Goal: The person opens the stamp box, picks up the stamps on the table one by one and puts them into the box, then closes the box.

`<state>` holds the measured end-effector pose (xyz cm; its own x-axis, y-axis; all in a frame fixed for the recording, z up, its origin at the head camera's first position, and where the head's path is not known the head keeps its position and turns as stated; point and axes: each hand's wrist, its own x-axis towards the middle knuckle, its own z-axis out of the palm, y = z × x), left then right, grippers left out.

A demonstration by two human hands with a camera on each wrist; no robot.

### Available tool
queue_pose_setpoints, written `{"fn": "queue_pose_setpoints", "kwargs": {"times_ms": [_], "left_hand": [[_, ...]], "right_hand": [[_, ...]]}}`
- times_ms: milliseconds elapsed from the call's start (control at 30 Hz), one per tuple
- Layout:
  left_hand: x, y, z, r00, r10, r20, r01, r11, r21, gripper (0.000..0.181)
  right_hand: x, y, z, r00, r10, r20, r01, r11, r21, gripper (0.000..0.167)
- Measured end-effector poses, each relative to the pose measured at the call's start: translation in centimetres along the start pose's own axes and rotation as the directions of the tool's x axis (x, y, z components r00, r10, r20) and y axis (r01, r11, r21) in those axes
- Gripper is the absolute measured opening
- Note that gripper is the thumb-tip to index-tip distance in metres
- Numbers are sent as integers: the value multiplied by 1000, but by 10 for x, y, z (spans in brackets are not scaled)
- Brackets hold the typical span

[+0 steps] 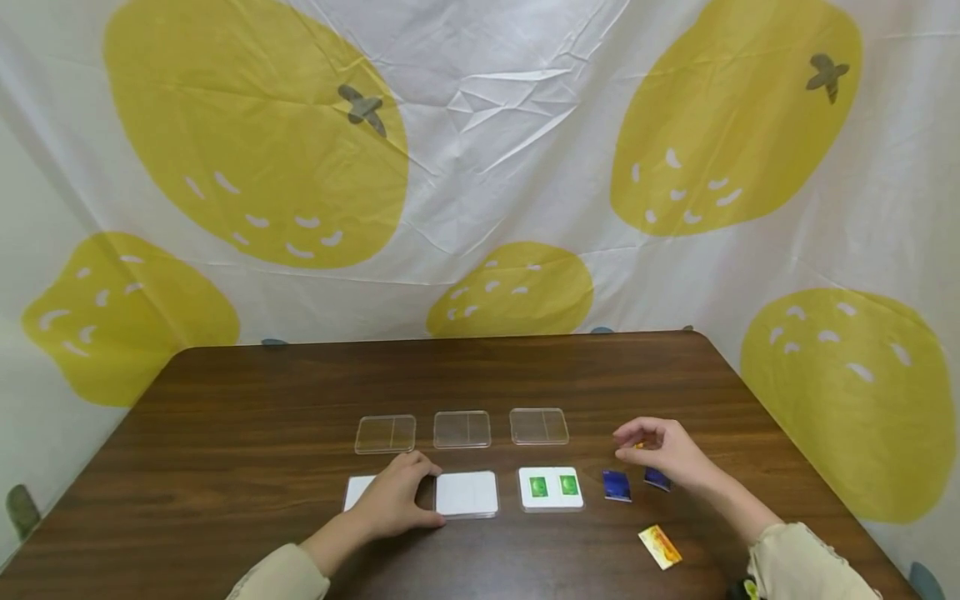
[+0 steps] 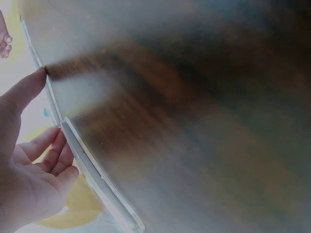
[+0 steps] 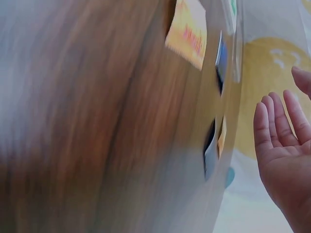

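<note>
In the head view my left hand (image 1: 393, 500) grips the left end of the middle case with a white card (image 1: 467, 493), thumb at its front corner and index finger at the back one. In the left wrist view the left hand (image 2: 36, 155) touches the case edge with its thumb. It partly covers another white-card case (image 1: 357, 490). My right hand (image 1: 663, 452), fingers loosely bent and holding nothing, hovers over a small orange piece (image 1: 639, 446) and a dark blue packet (image 1: 657, 478). The right wrist view shows that hand (image 3: 286, 145) apart from the orange piece (image 3: 222, 138).
Three clear plastic pieces (image 1: 385, 434) (image 1: 461, 429) (image 1: 538, 426) form a row behind the cases. A case with two green pictures (image 1: 551, 489) sits right of the middle one. Near the right hand lie a blue packet (image 1: 617, 486) and a yellow-orange packet (image 1: 660, 547). A lemon-print cloth hangs behind the table.
</note>
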<state>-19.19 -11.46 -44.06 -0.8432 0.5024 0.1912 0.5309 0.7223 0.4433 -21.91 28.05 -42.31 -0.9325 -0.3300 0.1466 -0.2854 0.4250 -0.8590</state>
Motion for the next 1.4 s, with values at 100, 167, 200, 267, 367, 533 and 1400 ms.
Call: {"fn": "queue_pose_setpoints", "kwargs": {"times_ms": [100, 167, 200, 267, 367, 533, 1400], "left_hand": [[0, 0, 0, 1000, 0, 0, 0, 1000, -2, 54], [0, 0, 0, 1000, 1, 0, -1, 1000, -1, 54], [0, 0, 1, 1000, 1, -1, -1, 1000, -1, 54], [0, 0, 1, 1000, 0, -2, 0, 1000, 1, 54], [0, -1, 1, 1000, -1, -2, 1, 1000, 3, 54], [0, -1, 2, 1000, 1, 3, -1, 1000, 6, 55], [0, 0, 1, 1000, -5, 10, 5, 1000, -10, 55]], "right_hand": [[-1, 3, -6, 1000, 15, -12, -15, 1000, -23, 28], [-1, 6, -11, 1000, 23, -17, -24, 999, -34, 27], [-1, 8, -13, 999, 28, -22, -29, 999, -35, 27], [0, 10, -17, 999, 33, -32, -34, 999, -39, 27], [0, 14, -23, 999, 33, -39, -35, 998, -48, 28], [2, 23, -30, 998, 45, -37, -47, 997, -56, 29], [17, 37, -28, 992, -98, -78, 44, 855, -516, 14]]}}
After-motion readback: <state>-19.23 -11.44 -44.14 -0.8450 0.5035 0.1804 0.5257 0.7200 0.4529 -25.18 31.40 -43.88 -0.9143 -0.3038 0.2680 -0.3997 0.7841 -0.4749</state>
